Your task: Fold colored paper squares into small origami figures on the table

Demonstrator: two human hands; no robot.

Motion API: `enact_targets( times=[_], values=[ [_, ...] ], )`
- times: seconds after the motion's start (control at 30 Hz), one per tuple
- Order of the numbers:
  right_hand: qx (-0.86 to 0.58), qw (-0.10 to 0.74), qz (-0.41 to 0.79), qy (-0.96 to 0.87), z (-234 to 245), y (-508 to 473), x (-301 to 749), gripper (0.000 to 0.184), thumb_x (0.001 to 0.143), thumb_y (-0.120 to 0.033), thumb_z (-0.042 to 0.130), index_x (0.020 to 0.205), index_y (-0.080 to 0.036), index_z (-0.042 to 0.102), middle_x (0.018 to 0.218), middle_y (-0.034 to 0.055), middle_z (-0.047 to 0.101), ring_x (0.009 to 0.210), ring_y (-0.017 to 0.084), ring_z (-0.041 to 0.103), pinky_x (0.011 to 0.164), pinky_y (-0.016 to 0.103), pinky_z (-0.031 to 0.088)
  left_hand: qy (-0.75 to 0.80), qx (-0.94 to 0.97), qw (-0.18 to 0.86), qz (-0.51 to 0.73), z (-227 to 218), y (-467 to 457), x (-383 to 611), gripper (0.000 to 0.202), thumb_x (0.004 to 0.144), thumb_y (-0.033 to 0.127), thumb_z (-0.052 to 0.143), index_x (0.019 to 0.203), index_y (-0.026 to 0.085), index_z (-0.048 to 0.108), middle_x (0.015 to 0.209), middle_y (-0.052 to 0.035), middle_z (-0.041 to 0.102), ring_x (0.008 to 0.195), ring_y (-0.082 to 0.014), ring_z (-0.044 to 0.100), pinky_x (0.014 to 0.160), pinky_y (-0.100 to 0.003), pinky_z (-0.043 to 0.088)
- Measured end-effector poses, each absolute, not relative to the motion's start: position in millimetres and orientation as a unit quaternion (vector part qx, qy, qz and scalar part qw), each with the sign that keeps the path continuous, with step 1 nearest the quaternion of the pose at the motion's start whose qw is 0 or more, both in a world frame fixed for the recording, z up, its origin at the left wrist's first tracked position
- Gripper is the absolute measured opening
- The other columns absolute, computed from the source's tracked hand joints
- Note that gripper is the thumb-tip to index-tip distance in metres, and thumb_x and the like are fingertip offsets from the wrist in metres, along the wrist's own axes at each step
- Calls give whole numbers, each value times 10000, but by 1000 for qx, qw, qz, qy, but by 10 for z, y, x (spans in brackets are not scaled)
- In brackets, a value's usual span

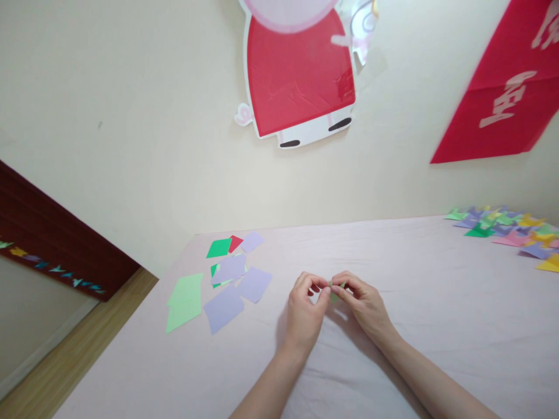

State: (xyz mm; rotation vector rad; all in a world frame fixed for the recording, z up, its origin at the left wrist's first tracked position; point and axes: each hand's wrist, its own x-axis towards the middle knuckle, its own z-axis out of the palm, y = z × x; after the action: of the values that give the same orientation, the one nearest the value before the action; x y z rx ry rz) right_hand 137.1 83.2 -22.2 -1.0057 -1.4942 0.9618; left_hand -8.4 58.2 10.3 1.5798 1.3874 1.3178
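Observation:
Between my two hands is a small piece of folded green paper (334,297), mostly hidden by the fingers. My left hand (307,305) pinches its left edge with thumb and index finger. My right hand (358,299) grips the other side, its thumb and fingers pressed together on the paper. Both hands are just above the pale pink cloth (349,372), near its middle. How the paper is folded cannot be made out.
To the left lie loose paper squares: light green (186,302), purple (224,307), dark green (218,248) and red (234,242). Several folded paper figures (509,233) are grouped at the far right. Behind the cloth rises a wall (174,145) with a red cartoon cutout (301,75).

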Motion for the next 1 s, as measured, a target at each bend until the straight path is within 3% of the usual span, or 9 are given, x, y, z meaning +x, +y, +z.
enact_targets(
  times=[0.4,0.63,1.0],
  values=[
    [-379,510,262,-726,-196,809,1361,114,909,-296,606,843,-245,684,804,46,659,805,217,594,721,323,466,563,591,315,485,57,621,-139,171,839,285,607,693,195,616,742,11,618,726,-150,556,683,-271,385],
    [-388,515,246,-723,-178,809,1387,130,906,-318,611,835,-252,697,791,49,661,800,225,597,709,337,475,550,507,454,484,14,651,-130,226,758,405,632,709,185,653,707,-5,645,698,-164,547,686,-287,400],
    [-381,515,237,-730,-148,799,1387,107,893,-283,613,831,-254,695,791,49,664,813,228,600,714,341,473,523,439,575,451,53,673,-180,437,674,587,720,710,157,657,626,9,562,581,-108,469,604,-249,376]
  ],
)
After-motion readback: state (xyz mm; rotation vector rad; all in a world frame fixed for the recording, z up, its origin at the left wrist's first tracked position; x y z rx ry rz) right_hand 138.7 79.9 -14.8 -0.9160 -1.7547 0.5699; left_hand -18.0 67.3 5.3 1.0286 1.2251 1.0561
